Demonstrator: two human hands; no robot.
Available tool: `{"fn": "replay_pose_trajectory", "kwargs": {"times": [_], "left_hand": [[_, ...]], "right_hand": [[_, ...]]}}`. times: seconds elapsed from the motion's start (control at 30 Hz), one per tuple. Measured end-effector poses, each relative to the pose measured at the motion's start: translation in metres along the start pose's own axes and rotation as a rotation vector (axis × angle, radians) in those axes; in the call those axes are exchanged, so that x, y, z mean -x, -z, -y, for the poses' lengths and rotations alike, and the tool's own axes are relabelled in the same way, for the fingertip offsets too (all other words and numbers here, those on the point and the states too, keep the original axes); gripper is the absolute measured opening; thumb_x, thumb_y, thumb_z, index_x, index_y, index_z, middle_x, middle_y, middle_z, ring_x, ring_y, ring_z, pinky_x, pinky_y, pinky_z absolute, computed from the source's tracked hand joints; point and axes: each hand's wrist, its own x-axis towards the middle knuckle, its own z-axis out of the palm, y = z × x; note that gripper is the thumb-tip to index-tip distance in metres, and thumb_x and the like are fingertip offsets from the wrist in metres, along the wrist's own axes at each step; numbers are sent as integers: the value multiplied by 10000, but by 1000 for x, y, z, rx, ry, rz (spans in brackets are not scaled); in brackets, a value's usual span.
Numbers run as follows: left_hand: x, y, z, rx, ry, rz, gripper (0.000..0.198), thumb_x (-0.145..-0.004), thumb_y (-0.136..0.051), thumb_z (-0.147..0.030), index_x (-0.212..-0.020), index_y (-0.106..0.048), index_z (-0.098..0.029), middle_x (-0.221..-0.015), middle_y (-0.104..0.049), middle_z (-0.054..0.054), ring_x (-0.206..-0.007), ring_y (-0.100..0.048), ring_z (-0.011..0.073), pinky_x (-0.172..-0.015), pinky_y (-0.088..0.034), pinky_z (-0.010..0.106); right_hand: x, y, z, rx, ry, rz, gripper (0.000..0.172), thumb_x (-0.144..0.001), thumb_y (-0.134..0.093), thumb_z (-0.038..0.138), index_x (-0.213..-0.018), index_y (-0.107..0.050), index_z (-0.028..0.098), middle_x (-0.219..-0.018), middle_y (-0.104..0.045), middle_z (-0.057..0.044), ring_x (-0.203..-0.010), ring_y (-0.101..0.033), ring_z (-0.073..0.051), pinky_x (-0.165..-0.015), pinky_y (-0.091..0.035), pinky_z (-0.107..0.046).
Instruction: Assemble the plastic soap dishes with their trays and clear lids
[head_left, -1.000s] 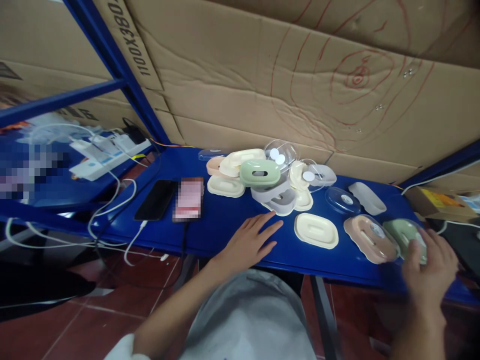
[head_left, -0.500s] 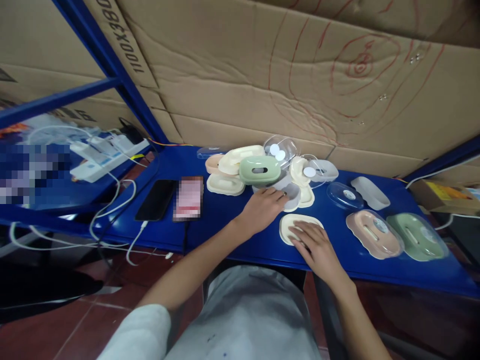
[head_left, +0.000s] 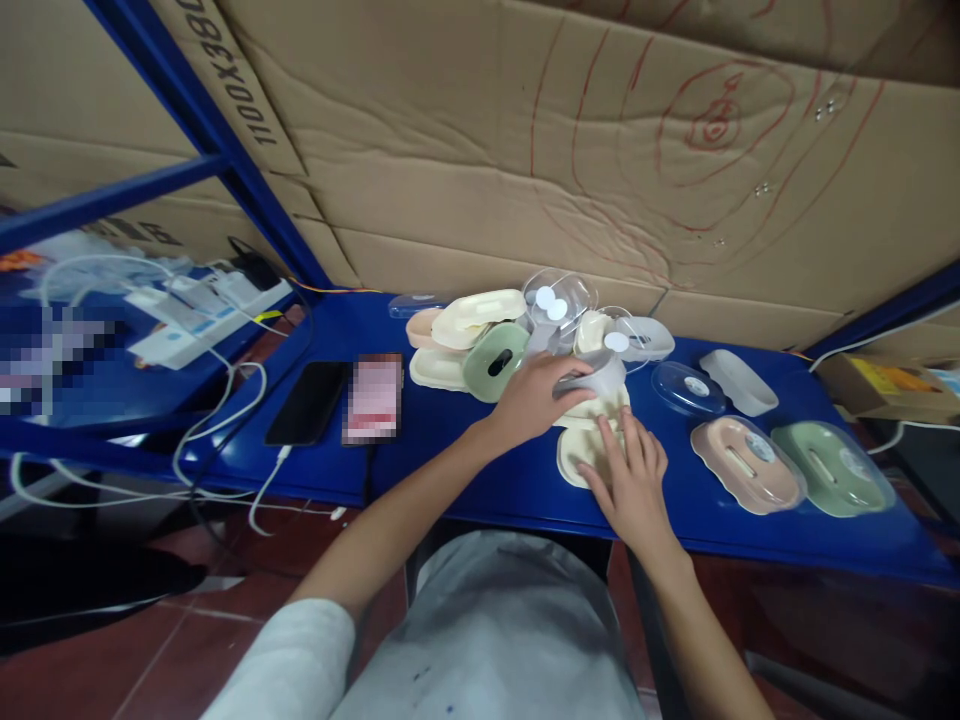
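Note:
My left hand [head_left: 536,395] is closed on a grey plastic soap dish piece [head_left: 606,376], thumb below and fingers above, tilted above the table. Below it lies a cream soap dish piece [head_left: 616,402]. My right hand [head_left: 634,475] is open, its fingers spread over a cream soap dish base [head_left: 571,458] near the front edge, partly hiding it. Left of my left hand, a green soap dish piece with a slot [head_left: 491,362] leans tilted on other cream pieces [head_left: 431,370].
Clear lids [head_left: 562,295] lie at the back. To the right are a peach soap dish [head_left: 739,465] and a green soap dish [head_left: 832,470] under clear lids, plus a grey tray [head_left: 739,382]. A black phone [head_left: 306,403] with a white cable lies left. Cardboard [head_left: 450,150] walls the back.
My left hand has lifted the grey piece from the pile and moved it slightly right. The green piece has slid left and tipped. My right hand's fingers have spread and shifted over the cream base.

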Motion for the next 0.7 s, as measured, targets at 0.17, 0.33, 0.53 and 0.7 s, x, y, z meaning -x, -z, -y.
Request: {"fn": "replay_pose_trajectory", "kwargs": {"times": [0.17,0.33,0.53,0.7], "left_hand": [[11,9,-1,117,-51,-218,322,-978,-763,-455,-1176,-733,-203,-939,-733,20,-825,-645,156,-801,-527,288],[44,19,10,169,-47,-390,330,-964,-773,-473,-1137,-719,-198,-1015,-743,45,-882,-659,168,-818,-528,292],[52,11,36,448,106,-476,308,-967,-767,-440,-1134,-666,-202,-974,-722,33,-859,-678,156,-784,-542,266],[54,14,17,265,-24,-476,274,-1010,-715,-400,-1183,-646,-199,-1021,-715,49,-912,-685,172,-835,-558,296]], "right_hand": [[3,4,-6,15,-40,23,642,-1085,-547,399,-1669,-337,233,-1749,-261,-236,-1571,-355,-412,-1181,-341,-645],[24,22,-12,-69,102,45,404,-1071,-606,339,-1464,-580,247,-1527,-610,-147,-1409,-561,-313,-1171,-367,-537],[50,37,3,-131,206,91,261,-1037,-665,255,-1295,-698,272,-1387,-711,-93,-1275,-644,-284,-1085,-435,-493],[36,28,29,-279,292,141,301,-1054,-635,263,-1354,-661,264,-1417,-703,-86,-1321,-635,-271,-1129,-456,-496]]}}
